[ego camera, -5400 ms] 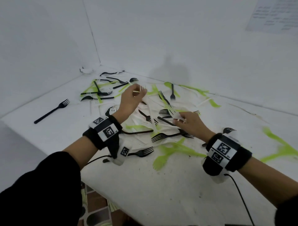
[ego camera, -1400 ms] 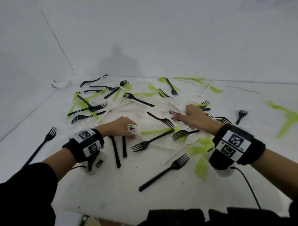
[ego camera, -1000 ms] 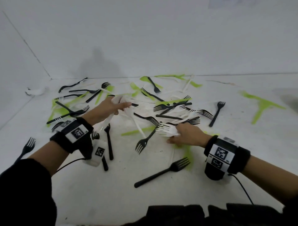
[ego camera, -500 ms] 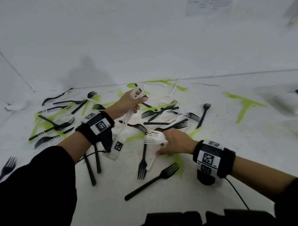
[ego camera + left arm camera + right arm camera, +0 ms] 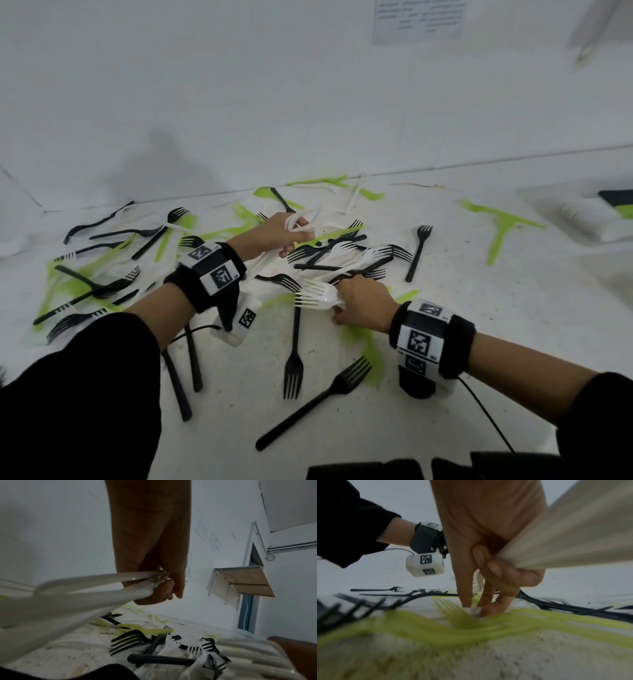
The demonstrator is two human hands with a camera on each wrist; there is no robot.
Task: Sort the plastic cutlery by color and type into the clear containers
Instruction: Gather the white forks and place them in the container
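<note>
Black, white and green plastic forks lie scattered over the white table (image 5: 479, 342). My left hand (image 5: 284, 233) is raised over the middle of the pile and grips a bundle of white forks (image 5: 301, 219); their handles (image 5: 85, 591) run back toward the wrist camera. My right hand (image 5: 356, 301) is low at the table and holds another bunch of white forks (image 5: 317, 296), tines pointing left. In the right wrist view its fingertips (image 5: 486, 609) press down at a white piece lying among green forks (image 5: 453, 628).
Loose black forks (image 5: 294, 356) (image 5: 315, 401) lie near the front edge. A clear container (image 5: 589, 219) holding white, black and green cutlery stands at the far right. Walls close the back and left. A paper sheet (image 5: 418, 20) hangs on the back wall.
The view has swung right, bringing the container into sight. My left hand lifted its white forks higher over the pile. My right hand stayed low with its bunch.
</note>
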